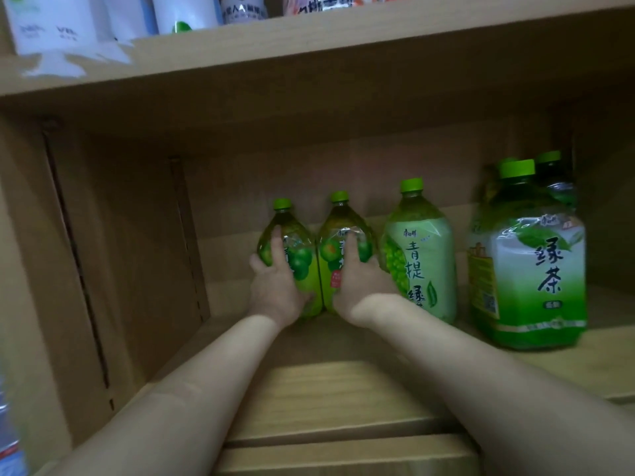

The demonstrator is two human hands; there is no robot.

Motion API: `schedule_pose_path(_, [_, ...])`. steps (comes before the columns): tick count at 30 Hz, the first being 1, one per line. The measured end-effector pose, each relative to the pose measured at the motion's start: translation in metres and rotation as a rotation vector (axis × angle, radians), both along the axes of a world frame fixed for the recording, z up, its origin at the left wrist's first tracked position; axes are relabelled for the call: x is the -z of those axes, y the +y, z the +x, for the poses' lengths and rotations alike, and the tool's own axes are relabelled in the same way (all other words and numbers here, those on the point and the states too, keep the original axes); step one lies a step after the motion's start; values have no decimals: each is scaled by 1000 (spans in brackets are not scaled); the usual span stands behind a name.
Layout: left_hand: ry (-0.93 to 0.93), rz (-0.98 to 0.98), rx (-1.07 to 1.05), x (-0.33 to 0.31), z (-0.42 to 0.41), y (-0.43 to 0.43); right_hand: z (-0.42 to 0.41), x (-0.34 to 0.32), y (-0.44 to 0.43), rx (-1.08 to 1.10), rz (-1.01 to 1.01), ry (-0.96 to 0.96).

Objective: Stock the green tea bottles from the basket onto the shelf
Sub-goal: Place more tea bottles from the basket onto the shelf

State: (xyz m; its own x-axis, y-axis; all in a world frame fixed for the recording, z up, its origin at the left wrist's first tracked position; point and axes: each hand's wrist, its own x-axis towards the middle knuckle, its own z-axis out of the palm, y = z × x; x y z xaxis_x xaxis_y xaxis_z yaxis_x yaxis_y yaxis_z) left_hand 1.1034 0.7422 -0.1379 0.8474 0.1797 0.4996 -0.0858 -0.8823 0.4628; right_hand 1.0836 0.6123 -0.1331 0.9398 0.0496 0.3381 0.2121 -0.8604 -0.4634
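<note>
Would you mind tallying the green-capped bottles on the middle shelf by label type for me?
Clear bottles with green-fruit labels, one in each hand: 2
Pale green bottle with grape label, standing alone: 1
Large bottles with white-and-green leaf labels, at the right: at least 2, one in front, one behind
Total: at least 5

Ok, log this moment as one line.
left hand: on left plum bottle | right hand: on right plum bottle | both upright, touching, on shelf | basket: not in view
</note>
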Motion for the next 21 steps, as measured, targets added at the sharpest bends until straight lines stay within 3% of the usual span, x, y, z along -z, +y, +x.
schedule_pose_path(2, [57, -27, -52, -6, 0, -4, -21, -14, -16, -70, 8, -98])
schedule_pose_path(5, [-17, 18, -72, -17, -14, -19, -59, -31, -55, -117, 135, -486])
schedule_pose_path(7, [-185, 26, 61, -19, -30, -38, -77, -38, -86, -15, 180, -776])
schedule_pose_path(9, [-325, 18, 249, -17, -49, -60, -82, -41, -115, 225, 121, -917])
schedule_pose_path(11, [-362, 49, 375, -11, -61, -81, -76, -38, -141, 423, 113, -790])
schedule_pose_path(15, [-384, 77, 499, 2, -70, -112, -57, -16, -156, 428, 235, -375])
schedule_pose_path(21, [-180, 52, 640, 14, -88, -148, -66, -16, -158, 392, 252, -355])
